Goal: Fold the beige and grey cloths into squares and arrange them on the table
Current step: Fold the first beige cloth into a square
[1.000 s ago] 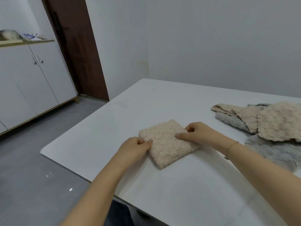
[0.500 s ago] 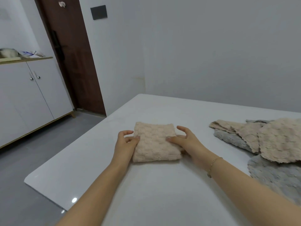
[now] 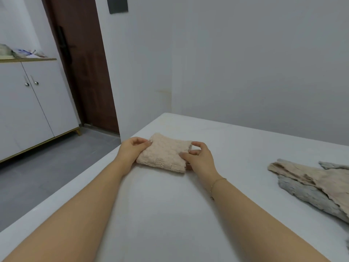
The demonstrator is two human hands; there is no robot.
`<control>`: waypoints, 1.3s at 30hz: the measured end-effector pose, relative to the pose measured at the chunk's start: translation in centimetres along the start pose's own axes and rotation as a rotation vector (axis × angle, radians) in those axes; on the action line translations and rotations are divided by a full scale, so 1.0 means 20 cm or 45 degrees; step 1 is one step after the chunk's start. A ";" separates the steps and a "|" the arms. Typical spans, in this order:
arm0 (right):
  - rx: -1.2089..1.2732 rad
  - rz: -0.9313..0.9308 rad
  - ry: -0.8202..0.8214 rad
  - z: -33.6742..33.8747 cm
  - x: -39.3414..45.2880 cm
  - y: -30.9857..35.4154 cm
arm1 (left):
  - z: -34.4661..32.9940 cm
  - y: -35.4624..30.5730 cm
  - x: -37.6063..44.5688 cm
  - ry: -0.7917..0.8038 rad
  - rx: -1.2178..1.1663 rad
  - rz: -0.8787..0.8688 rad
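The folded cloth (image 3: 164,154) near the table's far left corner is pale beige with a bumpy, pebbled texture. The table (image 3: 170,214) is plain white. At its right edge lies a heap of unfolded cloths (image 3: 313,184), beige over blue-grey. A thin gold bracelet (image 3: 217,183) circles one wrist. The door (image 3: 83,59) is dark reddish brown, the cabinet (image 3: 34,106) white with wood-coloured trim, the floor (image 3: 47,167) grey.

Both bare forearms stretched from the bottom corners toward mid-frame. Left hand (image 3: 132,150) curled, fingertips pinching the left edge of the folded beige cloth (image 3: 164,154). Right hand (image 3: 198,159) at its right edge, thumb and fingers bent, gripping. Thin bracelet (image 3: 217,183) on right wrist.
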State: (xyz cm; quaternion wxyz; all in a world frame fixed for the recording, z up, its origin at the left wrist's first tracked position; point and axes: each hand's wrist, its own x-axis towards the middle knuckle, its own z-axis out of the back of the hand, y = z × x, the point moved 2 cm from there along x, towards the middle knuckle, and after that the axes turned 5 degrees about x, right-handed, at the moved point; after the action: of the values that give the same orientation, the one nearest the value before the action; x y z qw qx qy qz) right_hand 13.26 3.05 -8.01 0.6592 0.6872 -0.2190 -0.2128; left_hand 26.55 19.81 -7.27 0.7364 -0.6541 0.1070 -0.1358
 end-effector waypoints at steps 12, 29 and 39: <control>-0.222 0.191 0.012 -0.09 0.11 -0.06 | 0.07 0.02 0.20 -0.082 0.132 -0.122; -0.194 0.205 0.053 -0.08 0.04 -0.01 | 0.14 0.06 0.12 -0.303 0.522 -0.267; -1.120 0.477 0.149 0.08 -0.22 0.01 | -0.11 0.00 -0.33 -0.306 1.445 -0.889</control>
State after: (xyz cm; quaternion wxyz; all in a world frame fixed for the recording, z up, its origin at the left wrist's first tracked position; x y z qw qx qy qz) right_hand 8.65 4.26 -7.79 0.9256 0.3026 -0.1908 -0.1237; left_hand 19.59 20.01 -7.62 0.8854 -0.1730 -0.2812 -0.3273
